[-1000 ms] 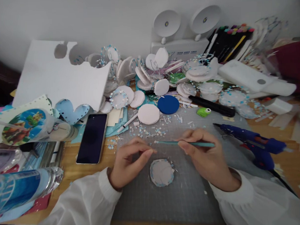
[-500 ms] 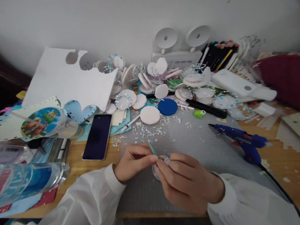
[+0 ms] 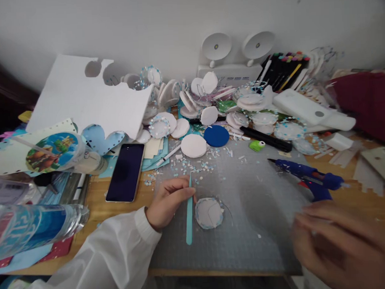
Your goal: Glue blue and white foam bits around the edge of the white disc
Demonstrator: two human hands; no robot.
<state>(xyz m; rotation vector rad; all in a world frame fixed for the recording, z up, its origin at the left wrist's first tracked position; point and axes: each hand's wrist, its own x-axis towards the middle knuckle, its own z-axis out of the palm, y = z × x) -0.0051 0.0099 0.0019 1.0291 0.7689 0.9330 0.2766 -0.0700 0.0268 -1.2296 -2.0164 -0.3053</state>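
Head view, the only one here: the hands have split up. Half a second ago they met right over the white disc (image 3: pixel 209 213), and now they're well apart and it's in plain sight, near the middle of the gray mat (image 3: pixel 244 180), with bluish bits round its rim and a thin wire poking out to the right.

The teal tool (image 3: pixel 189 222) (tweezers, I think) has swapped sides too. The right hand had it a second ago, now the left hand (image 3: pixel 172 200) pinches it between thumb and fingers, just left of the disc. Can't tell if its near end rests on the mat.

The right hand (image 3: pixel 341 240) has gone way off to the near right and it's a blur, in front of the handle of the blue glue gun (image 3: pixel 307 174). No idea if it's gripping or even touching it, sorry.

My read: work on the disc is paused, with the tool parked in the left so the right is free of it. Loose confetti (image 3: pixel 196 163) sits on the far side.
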